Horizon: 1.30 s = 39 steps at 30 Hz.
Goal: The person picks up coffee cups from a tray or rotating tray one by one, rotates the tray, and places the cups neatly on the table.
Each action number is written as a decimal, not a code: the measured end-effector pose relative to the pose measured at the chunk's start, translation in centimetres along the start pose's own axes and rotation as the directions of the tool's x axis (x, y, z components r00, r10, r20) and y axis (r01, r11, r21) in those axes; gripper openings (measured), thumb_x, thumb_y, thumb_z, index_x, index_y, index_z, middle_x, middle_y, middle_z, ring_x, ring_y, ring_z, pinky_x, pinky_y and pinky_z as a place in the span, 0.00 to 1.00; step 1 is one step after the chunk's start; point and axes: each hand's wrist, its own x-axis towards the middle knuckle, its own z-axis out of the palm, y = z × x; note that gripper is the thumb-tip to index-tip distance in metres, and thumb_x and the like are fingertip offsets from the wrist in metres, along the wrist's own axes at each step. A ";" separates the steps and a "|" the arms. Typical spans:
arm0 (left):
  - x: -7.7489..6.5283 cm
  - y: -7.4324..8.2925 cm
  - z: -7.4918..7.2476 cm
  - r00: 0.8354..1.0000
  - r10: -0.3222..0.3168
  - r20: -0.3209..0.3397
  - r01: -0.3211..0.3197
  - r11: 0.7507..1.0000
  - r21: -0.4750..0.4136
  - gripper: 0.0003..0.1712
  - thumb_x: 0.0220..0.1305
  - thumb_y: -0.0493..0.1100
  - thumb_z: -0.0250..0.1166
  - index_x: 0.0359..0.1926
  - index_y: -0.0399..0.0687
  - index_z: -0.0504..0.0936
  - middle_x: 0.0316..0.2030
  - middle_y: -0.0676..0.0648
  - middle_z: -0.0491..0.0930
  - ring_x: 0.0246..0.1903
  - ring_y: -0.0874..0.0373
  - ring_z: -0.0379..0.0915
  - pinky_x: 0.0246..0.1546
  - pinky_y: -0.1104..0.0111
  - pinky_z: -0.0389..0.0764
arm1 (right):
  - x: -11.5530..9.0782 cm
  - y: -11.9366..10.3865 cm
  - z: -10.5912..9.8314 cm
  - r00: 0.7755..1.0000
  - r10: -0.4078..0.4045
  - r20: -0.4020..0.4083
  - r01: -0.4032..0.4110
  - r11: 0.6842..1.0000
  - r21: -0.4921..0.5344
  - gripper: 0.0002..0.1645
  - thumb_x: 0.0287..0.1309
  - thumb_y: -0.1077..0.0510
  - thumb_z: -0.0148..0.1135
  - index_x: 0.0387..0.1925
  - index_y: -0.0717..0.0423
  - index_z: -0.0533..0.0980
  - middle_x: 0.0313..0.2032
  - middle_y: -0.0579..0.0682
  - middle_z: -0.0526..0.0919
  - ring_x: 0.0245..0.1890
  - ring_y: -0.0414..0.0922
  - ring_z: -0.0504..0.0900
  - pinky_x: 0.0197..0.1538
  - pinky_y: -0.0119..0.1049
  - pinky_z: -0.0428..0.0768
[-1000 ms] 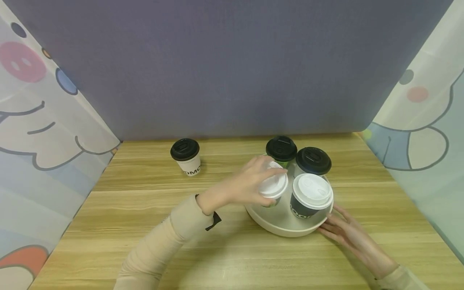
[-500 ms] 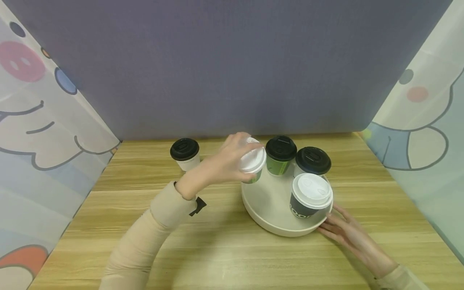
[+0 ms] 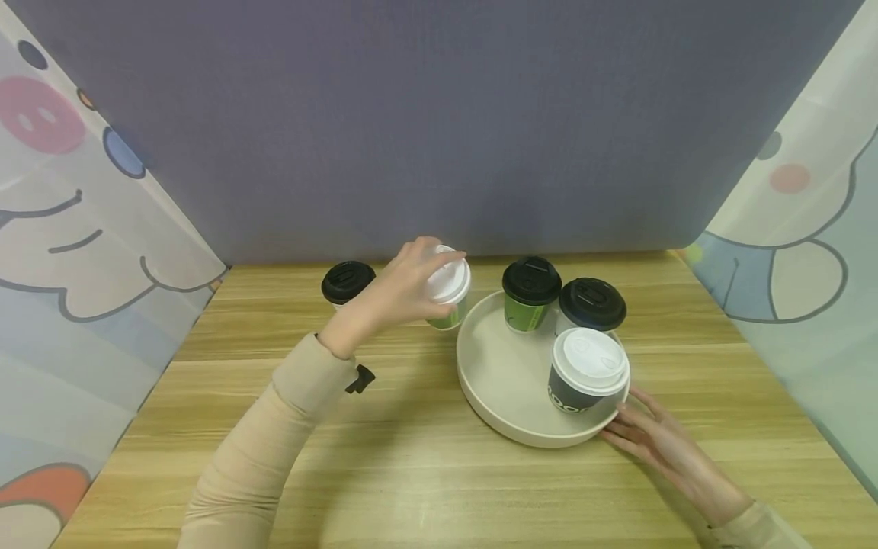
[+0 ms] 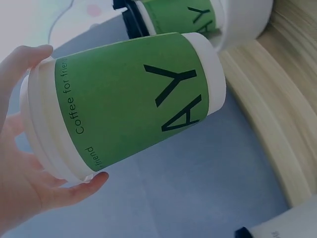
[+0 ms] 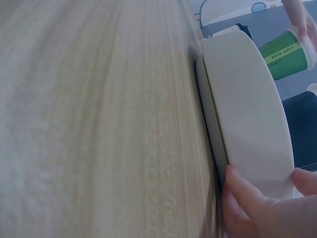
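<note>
Five Paper Cups, One of Them in a Hand

The left hand (image 3: 401, 290) was clamped on a green paper cup (image 4: 131, 101), with the thumb and fingers curled around its white lid (image 3: 451, 284). The cup was just left of the round tray (image 3: 501, 370) and looked lifted off the table (image 3: 425, 473). The right hand (image 3: 652, 433) pinched the near right side of the tray, with its thumb at the rim and fingers low down.

Three cups stood in the tray: a green cup with a black lid (image 3: 530, 297), a pale cup with a black lid (image 3: 593, 306) and a dark cup with a white lid (image 3: 588, 374). A white cup with a black lid (image 3: 347, 282) was partly hidden behind the left hand.

Holding the cup by its lid end was a bit risky, I think, because a loose lid could pop off. A gentle squeeze, with the cup kept straight up, seemed best. It also seemed smart to keep the cup away from its neighbors and the rim, and to keep the tray from sliding.
</note>
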 end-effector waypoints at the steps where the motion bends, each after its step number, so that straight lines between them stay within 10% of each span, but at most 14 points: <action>1: 0.0 -0.2 0.0 1.000 -0.012 0.003 0.012 1.000 0.000 0.38 0.42 0.51 0.67 0.58 0.54 0.68 0.55 0.41 0.59 0.50 0.47 0.58 0.39 0.61 0.73 | 0.0 0.0 0.0 1.000 -0.005 0.010 0.005 1.000 0.006 0.32 0.64 0.62 0.41 0.64 0.51 0.39 0.42 0.50 0.76 0.44 0.46 0.77 0.51 0.42 0.71; 6: 0.1 -1.5 0.4 0.998 -0.062 0.007 0.062 0.998 0.013 0.39 0.42 0.51 0.67 0.59 0.54 0.67 0.56 0.41 0.59 0.50 0.48 0.57 0.39 0.61 0.73 | -0.1 0.2 -0.1 0.999 -0.026 0.048 0.024 0.999 0.046 0.17 0.64 0.63 0.42 0.50 0.45 0.53 0.42 0.50 0.77 0.44 0.46 0.77 0.50 0.42 0.72; 39: 0.3 -6.8 4.3 0.984 -0.171 0.052 0.168 0.984 0.058 0.39 0.45 0.52 0.67 0.60 0.51 0.65 0.54 0.38 0.59 0.49 0.45 0.58 0.40 0.55 0.72 | 0.0 0.3 0.0 0.999 -0.030 0.020 0.029 0.998 0.054 0.17 0.64 0.63 0.42 0.50 0.44 0.53 0.42 0.51 0.75 0.43 0.46 0.77 0.50 0.41 0.72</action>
